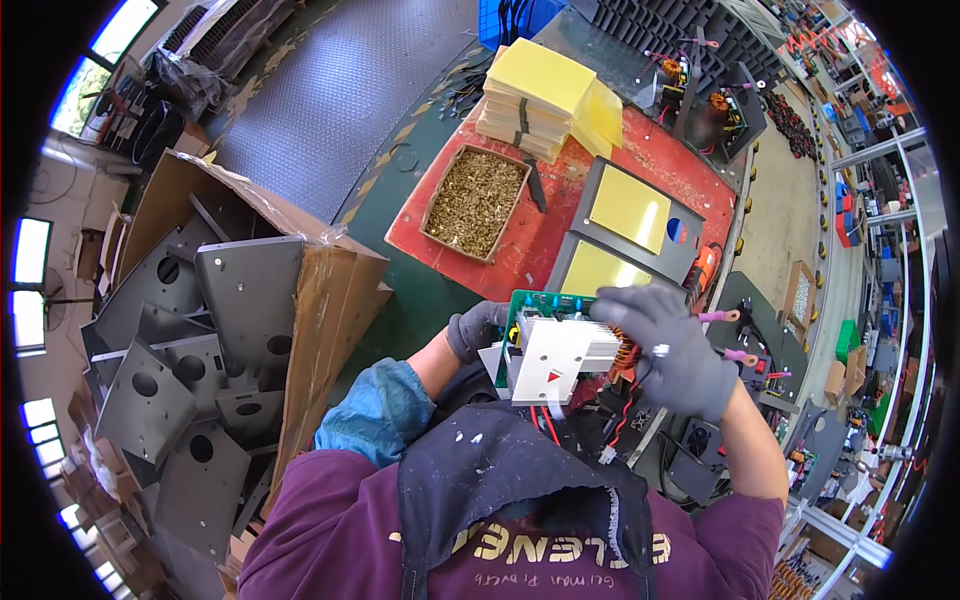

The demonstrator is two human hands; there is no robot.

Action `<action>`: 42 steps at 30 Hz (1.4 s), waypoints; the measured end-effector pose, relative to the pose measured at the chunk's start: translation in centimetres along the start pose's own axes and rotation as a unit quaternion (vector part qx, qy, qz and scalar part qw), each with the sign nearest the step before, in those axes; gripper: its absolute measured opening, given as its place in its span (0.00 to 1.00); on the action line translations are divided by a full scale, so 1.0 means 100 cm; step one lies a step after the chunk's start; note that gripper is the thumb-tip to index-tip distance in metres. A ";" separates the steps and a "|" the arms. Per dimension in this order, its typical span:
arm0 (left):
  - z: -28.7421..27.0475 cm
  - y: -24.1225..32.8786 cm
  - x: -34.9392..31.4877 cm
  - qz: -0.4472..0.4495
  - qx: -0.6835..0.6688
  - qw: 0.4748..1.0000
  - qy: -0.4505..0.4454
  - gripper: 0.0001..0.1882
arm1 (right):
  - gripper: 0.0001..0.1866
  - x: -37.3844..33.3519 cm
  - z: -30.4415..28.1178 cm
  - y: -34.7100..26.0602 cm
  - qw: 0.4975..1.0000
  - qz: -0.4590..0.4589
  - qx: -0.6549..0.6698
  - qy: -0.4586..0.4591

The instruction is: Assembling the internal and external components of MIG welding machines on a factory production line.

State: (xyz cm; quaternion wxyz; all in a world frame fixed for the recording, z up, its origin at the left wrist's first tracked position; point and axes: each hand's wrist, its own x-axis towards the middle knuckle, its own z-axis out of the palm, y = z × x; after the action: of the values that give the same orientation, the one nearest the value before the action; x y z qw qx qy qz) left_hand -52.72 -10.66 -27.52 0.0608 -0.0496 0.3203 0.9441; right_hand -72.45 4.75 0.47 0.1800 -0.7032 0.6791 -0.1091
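Note:
In front of my chest is a green circuit board (518,305) with a white metal heat sink (545,362) and a copper-wound coil (625,352). My left hand (478,332), in a grey glove, grips the board's left edge, its fingertips partly hidden behind it. My gloved right hand (672,350) curls over the board's right side by the coil; what lies under its fingers is hidden. Two cable ends with pink-sleeved ring lugs (740,357) stick out beyond the right hand. Red wires and a white connector (607,455) hang below the board.
Ahead stands a red worktable (415,225) with a box of small brass-coloured fasteners (475,200), stacked yellow sheets (540,75), grey panels bearing yellow sheets (630,208) and an orange power tool (706,265). On the left, a cardboard carton (330,330) holds grey metal panels. A conveyor line (780,200) runs along the right.

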 end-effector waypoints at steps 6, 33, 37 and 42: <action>0.015 0.030 0.007 -0.030 -0.070 0.996 -0.042 0.27 | 0.28 0.014 0.025 -0.032 0.985 -0.059 -0.024 0.161; -0.010 -0.005 -0.124 0.167 0.567 0.599 0.540 0.31 | 0.24 0.013 0.135 0.134 0.964 0.154 0.009 0.216; -0.027 -0.025 -0.139 0.190 0.514 0.648 0.529 0.30 | 0.24 0.020 0.137 0.134 0.966 0.155 0.001 0.206; -0.051 -0.055 -0.146 0.267 0.377 0.705 0.538 0.29 | 0.24 0.022 0.139 0.135 0.967 0.150 -0.007 0.207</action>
State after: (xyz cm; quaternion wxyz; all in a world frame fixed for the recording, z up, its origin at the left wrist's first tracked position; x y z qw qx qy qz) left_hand -37.26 -10.66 -32.84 -0.3628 -0.4348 0.6279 0.5340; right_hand -79.15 3.82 -17.78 0.0454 -0.5564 0.8002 -0.2192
